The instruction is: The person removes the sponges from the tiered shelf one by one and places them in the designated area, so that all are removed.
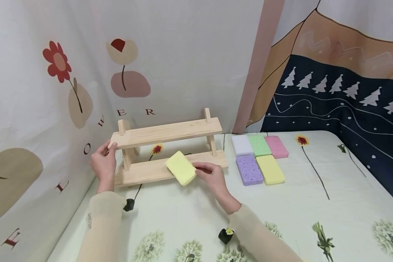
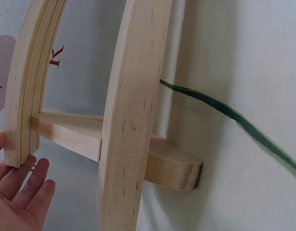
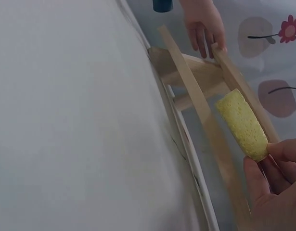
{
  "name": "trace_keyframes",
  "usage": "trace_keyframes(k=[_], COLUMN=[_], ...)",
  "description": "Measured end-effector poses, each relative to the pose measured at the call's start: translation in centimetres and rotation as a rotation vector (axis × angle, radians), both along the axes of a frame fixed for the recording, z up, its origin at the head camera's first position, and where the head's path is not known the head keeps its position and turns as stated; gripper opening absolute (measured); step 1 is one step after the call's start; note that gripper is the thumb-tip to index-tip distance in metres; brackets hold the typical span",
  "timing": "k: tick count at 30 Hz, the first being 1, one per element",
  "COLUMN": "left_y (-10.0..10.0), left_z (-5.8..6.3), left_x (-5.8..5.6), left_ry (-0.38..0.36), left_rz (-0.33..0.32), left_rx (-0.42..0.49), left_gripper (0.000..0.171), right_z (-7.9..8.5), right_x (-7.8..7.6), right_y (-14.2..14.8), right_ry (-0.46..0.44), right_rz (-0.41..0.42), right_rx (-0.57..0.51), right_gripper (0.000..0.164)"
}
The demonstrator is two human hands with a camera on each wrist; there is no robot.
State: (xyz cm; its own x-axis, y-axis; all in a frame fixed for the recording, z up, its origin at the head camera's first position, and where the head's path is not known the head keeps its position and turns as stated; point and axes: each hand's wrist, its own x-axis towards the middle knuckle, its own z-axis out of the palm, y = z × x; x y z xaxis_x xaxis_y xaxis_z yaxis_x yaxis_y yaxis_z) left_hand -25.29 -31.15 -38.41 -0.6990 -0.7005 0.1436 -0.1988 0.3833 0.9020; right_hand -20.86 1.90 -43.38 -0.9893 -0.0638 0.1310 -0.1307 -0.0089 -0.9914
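A two-tier wooden shelf [image 1: 170,131] stands against the back wall cloth. At its left end my left hand [image 1: 105,162] pinches the upper board, thumb on top and fingers beneath, which the left wrist view also shows on the board's end [image 2: 15,144]. My right hand [image 1: 214,179] pinches a yellow sponge [image 1: 181,168] by its right edge. In the head view the sponge is tilted and overlaps the lower board [image 1: 144,172]. The right wrist view shows the sponge [image 3: 242,125] between thumb and fingers, apart from the left hand [image 3: 203,26].
Right of the shelf, sponges lie flat in two rows: white [image 1: 242,145], green [image 1: 259,145] and pink [image 1: 276,146] behind, purple [image 1: 249,170] and yellow [image 1: 270,169] in front. A flower-printed cloth [image 1: 301,203] covers the table. Printed wall cloth [image 1: 190,54] rises close behind the shelf.
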Motion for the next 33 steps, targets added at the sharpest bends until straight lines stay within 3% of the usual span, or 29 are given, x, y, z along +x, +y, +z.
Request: trace_keyframes(k=[16,33], left_y=[0.0,0.0], left_z=[0.1,0.1], left_x=[0.1,0.2], left_ry=[0.008,0.005], left_rz=[0.002,0.002], left_rx=[-0.027,-0.039], left_gripper=[0.046,0.046], right_z=[1.0,1.6], right_x=[-0.1,0.4], right_y=[7.4,16.8], right_ry=[-0.102,-0.134], right_rz=[-0.091,-0.237], right_rx=[0.061,0.149], right_gripper=[0.028,0.038])
